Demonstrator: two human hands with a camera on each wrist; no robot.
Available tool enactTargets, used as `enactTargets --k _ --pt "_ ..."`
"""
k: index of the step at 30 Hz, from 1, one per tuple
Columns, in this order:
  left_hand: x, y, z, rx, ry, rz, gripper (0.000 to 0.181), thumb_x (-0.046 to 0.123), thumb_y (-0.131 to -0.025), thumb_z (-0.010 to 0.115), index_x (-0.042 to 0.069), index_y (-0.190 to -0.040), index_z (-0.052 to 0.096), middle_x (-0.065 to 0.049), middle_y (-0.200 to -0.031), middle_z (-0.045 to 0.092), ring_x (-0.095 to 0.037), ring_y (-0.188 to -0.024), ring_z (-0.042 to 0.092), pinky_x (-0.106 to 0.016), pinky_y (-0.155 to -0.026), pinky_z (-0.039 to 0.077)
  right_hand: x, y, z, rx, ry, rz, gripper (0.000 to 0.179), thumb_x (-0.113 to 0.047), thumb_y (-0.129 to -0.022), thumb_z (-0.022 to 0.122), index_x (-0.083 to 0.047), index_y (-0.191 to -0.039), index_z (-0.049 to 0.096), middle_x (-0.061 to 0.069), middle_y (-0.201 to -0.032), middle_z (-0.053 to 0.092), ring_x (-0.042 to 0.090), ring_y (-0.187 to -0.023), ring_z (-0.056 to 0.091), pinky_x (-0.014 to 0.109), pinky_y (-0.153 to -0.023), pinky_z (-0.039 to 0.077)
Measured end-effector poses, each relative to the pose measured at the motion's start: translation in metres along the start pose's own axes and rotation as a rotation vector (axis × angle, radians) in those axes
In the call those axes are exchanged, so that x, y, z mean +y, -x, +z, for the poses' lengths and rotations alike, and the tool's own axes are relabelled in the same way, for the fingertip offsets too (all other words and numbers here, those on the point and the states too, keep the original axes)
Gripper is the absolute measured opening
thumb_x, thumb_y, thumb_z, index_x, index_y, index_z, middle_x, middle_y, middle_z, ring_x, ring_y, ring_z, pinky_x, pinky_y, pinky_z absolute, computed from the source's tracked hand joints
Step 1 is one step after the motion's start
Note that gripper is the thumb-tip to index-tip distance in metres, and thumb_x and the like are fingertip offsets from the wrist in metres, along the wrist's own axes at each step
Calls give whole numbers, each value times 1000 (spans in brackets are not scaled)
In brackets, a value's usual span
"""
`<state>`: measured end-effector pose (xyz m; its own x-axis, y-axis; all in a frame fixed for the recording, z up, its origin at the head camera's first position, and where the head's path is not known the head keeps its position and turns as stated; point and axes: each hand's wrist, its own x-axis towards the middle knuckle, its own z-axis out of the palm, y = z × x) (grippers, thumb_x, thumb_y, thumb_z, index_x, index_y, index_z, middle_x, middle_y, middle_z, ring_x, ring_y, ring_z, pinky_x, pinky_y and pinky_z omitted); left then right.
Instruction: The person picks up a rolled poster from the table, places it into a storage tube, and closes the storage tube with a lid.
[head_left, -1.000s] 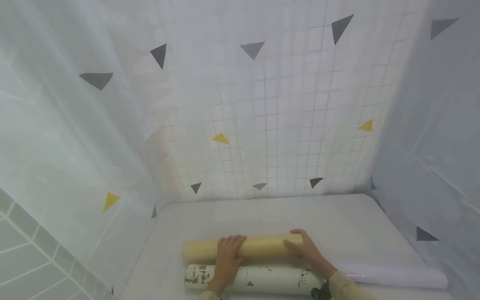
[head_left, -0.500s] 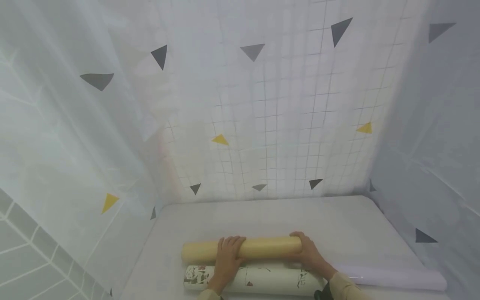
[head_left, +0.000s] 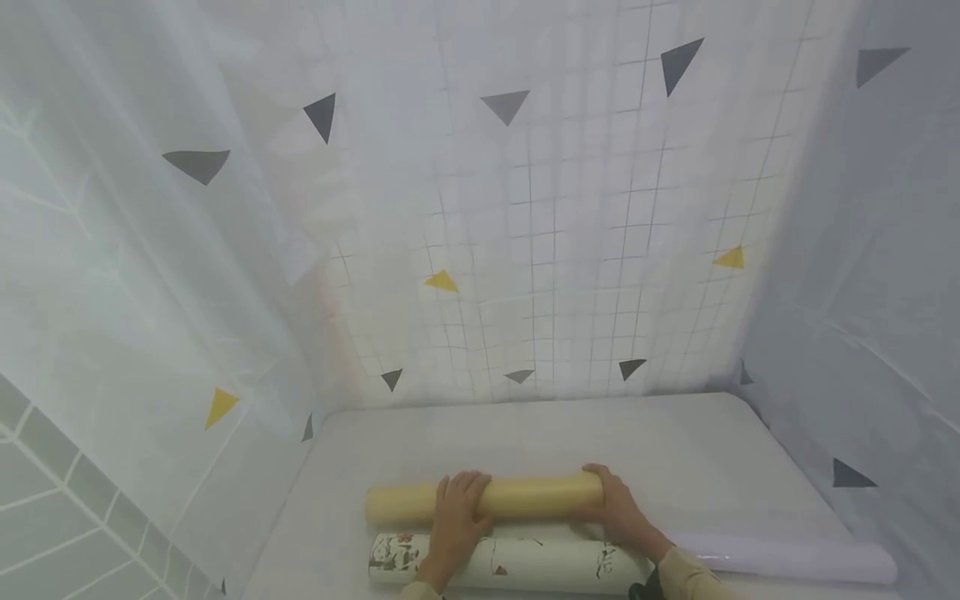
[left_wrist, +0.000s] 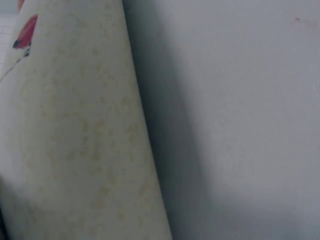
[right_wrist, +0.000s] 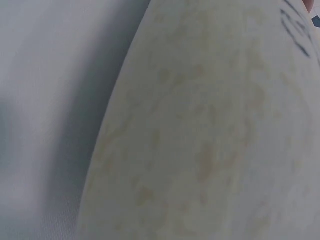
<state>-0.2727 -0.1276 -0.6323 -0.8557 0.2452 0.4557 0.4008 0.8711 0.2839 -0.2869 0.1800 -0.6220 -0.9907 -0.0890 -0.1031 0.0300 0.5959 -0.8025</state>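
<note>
A pale yellow roll (head_left: 536,497) lies crosswise on the white tabletop (head_left: 525,429) in the head view. My left hand (head_left: 456,518) holds it left of its middle, fingers bent over the top. My right hand (head_left: 621,510) grips its right end, with the fingers round the end and the thumb side low, partly hidden. Nearer to me lies a white roll (head_left: 551,562) printed with flowers and dark strokes, under my forearms. That printed roll fills much of the left wrist view (left_wrist: 75,120) and the right wrist view (right_wrist: 200,120), where the hands are almost wholly out of sight.
A glossy lavender roll (head_left: 795,557) lies at the right, beyond my right sleeve (head_left: 693,575). Translucent sheeting with grey and yellow triangles (head_left: 442,281) hangs behind the table and along both sides. Part of a dark green object (head_left: 645,587) shows by the right sleeve.
My right hand has closed in round the yellow roll's right end, its thumb moving from the top to the near side. My left hand and the rolls stay nearly where they were.
</note>
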Motion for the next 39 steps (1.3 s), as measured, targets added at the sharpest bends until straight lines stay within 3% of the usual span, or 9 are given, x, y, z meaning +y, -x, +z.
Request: enactTargets --k 8,12,16,22,27,31,34,36,39 --pt "1 1 1 77 -38 -1 61 19 -68 92 19 -123 66 -1 -133 65 -22 -129 57 -51 -115 42 0 -2 1 51 -11 3 84 -38 -92 74 -6 -158 31 32 -147 46 49 -133 49 70 -115 35" --pt "2 -1 4 69 -46 -7 55 23 -75 88 18 -125 66 -1 -134 64 -21 -129 57 -47 -115 43 2 -2 -5 115 -24 2 85 -32 -93 75 -3 -158 28 35 -147 45 50 -130 51 67 -110 42" --pt "3 -3 6 45 -60 -10 53 27 -81 84 17 -129 65 -2 -138 63 -22 -132 57 -46 -116 43 5 -2 -19 141 -12 -1 70 -22 -98 66 0 -154 31 31 -147 48 42 -124 58 57 -100 53" --pt "2 -3 8 2 -82 -12 58 30 -86 80 16 -139 60 -5 -146 61 -26 -140 54 -53 -119 40 9 -2 -53 134 79 -43 51 -10 -101 55 1 -148 38 28 -141 55 41 -121 61 54 -97 55" --pt "-2 -1 8 54 -48 32 53 25 -85 81 16 -134 63 -4 -143 63 -26 -138 56 -52 -119 40 17 0 -80 53 103 -94 41 -11 -100 59 -1 -139 50 23 -129 66 39 -115 65 53 -91 58" --pt "0 0 3 77 17 160 35 24 -86 79 19 -119 69 2 -132 68 -19 -129 61 -45 -116 45 26 7 -96 -65 94 -176 35 -11 -99 62 0 -131 56 18 -118 71 34 -107 69 48 -89 60" --pt "5 1 -2 61 3 228 26 27 -87 79 22 -111 70 8 -121 70 -12 -119 63 -39 -109 50 31 14 -107 -172 108 -243 34 -16 -99 63 1 -128 59 16 -116 71 24 -102 69 34 -85 58" --pt "8 1 -4 43 -19 233 21 29 -89 77 24 -109 70 11 -114 69 -8 -112 63 -35 -105 51 33 18 -114 -231 143 -262 35 -22 -98 65 -1 -126 60 15 -117 71 16 -100 67 27 -80 55" --pt "10 2 -5 41 -27 238 14 28 -92 75 25 -105 72 14 -103 71 -4 -99 65 -31 -97 52 37 25 -122 -326 183 -237 41 -29 -97 67 -4 -129 60 15 -121 69 16 -102 64 33 -83 54"
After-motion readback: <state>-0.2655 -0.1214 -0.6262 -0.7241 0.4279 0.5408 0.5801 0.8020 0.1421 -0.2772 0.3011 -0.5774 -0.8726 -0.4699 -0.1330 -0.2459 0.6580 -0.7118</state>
